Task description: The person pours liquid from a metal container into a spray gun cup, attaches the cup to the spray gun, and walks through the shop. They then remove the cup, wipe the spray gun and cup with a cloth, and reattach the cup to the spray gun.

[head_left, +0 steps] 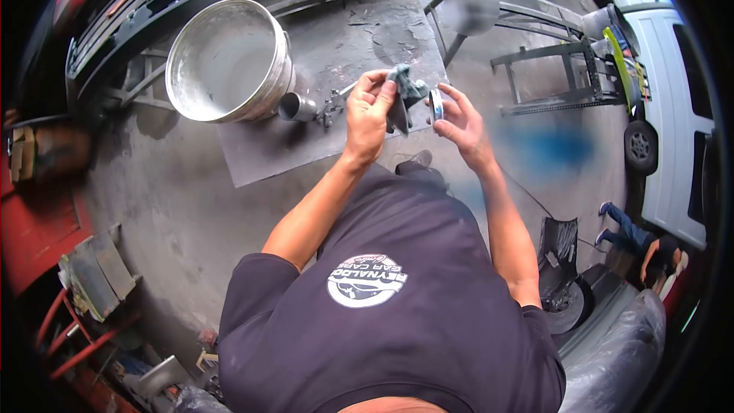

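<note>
Pinched between the fingers of my left hand (367, 113) is a crumpled grey-green cloth (401, 75), with a dark flat piece (399, 115) hanging below it. Close on the right, my right hand (464, 127) grips a small round silvery lid-like disc (436, 105) by its edge, turned nearly side-on. The disc sits just beside the cloth. Left of my left hand, a metal cup (300, 107) lies near several small dark bits (330, 107). A large white bucket (284, 76) with a pale-stained inside stands beyond the cup.
A grey-stained flat sheet (264, 157) spreads beneath the bucket and hands. Metal stands (554, 76) are at the right, near a white van (673, 107). Another person (650, 248) is low down at the far right. A red cart frame (84, 336) stands at the lower left.
</note>
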A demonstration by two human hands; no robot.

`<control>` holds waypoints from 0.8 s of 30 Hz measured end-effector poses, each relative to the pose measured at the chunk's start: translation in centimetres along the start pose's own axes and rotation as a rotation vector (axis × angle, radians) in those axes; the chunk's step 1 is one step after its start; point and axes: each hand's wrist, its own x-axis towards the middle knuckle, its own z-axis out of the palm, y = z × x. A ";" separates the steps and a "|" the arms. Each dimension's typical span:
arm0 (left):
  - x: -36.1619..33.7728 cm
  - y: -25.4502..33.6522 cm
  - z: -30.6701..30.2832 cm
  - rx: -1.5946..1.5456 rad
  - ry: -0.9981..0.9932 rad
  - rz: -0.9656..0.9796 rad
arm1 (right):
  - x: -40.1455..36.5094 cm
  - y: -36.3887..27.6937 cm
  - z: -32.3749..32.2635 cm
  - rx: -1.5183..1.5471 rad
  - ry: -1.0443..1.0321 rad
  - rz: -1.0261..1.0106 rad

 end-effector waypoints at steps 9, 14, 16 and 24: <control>-2.2 -4.6 1.5 0.223 -0.104 0.224 | -0.6 1.5 3.5 0.105 0.057 -0.083; -3.1 -3.6 1.9 0.607 -0.165 0.412 | -0.5 0.4 4.9 0.028 0.178 -0.167; -3.9 -2.6 2.5 0.586 -0.224 0.339 | -0.4 0.4 3.5 -0.014 0.215 -0.125; -0.9 -4.7 -1.1 0.061 -0.387 -0.718 | -1.8 -0.9 0.6 -0.503 -0.056 -0.004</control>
